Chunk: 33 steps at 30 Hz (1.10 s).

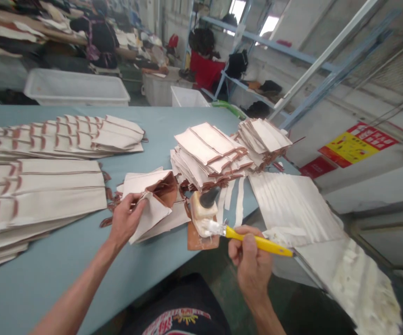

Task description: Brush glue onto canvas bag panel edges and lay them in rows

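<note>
Head view: left hand [126,219] pinches one cream-and-brown piece [155,213], right hand [253,263] grips one yellow-handled brush [232,233].

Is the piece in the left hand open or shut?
Open: the left hand holds one edge of the piece, and its brown inside shows.

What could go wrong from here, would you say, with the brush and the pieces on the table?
The cream container sits near the front edge of the table; the right hand, with the yellow brush, might knock it off.

The uneven pale stack stands just behind the container, so a bump could make it slide.

The left hand grips the pale piece by its edge, so it might slip.
</note>
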Motion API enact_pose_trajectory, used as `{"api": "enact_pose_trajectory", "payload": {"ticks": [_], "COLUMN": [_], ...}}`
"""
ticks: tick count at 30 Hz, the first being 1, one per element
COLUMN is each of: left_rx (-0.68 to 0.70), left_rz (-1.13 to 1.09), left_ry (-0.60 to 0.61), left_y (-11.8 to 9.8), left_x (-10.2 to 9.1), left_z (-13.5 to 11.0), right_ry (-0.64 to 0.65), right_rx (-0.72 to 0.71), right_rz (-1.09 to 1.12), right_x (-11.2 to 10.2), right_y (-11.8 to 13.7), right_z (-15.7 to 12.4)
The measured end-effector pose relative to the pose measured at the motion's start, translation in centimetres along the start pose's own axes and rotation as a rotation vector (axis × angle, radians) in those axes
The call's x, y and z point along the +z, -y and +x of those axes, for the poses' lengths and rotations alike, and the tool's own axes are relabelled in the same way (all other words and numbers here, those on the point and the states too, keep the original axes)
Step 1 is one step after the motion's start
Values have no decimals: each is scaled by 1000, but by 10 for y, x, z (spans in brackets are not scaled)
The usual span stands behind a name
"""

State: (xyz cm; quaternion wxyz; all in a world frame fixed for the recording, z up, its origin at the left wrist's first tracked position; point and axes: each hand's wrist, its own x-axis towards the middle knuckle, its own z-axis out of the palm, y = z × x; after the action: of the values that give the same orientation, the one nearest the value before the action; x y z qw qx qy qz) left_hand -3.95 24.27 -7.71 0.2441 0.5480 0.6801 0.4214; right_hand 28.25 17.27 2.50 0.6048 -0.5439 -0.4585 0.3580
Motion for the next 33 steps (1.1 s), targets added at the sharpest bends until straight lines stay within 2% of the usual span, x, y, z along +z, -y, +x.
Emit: {"api": "enact_pose_trajectory", "payload": {"ticks": [3,5,8,12,15,20,23,25,26,28,30,31,33], "left_rx": [-64,-103,-176,-281,-351,-412,-291,-92,39,313,487,513,474], "left_rz": [-126,-195,-282,-362,-388,-325,-95,70,137,209,224,205,145], "left_ry": [-130,-208,-292,-372,-426,-436,-485,-522,-501,-357,-172,-92,52], "left_y": [-18,-28,-38,-46,-51,-47,-40,-41,-45,-56,-69,-76,-85], "left_x": [-38,-54,-66,-72,-75,-84,-104,-122,-132,-149,-161,-164,-167], "left_z": [-46,-79,-124,-171,-201,-241,-250,-244,-236,-217,-196,-188,-176], "right_ry": [174,265,398,726,818,793,831,891,917,946,962,961,936], "right_rx": [-233,-417,-673,-885,-944,-697,-789,-871,-894,-907,-908,-913,-923], "right_rz": [-23,-35,-43,-28,-2,4,34,67,76,74,77,88,121], "right_x": [23,43,84,149,177,177,179,184,187,190,190,189,185], "right_y": [6,15,28,28,13,8,18,24,26,30,34,36,42], "right_z": [-4,-6,-8,-18,-38,-66,-76,-81,-83,-87,-88,-88,-86]}}
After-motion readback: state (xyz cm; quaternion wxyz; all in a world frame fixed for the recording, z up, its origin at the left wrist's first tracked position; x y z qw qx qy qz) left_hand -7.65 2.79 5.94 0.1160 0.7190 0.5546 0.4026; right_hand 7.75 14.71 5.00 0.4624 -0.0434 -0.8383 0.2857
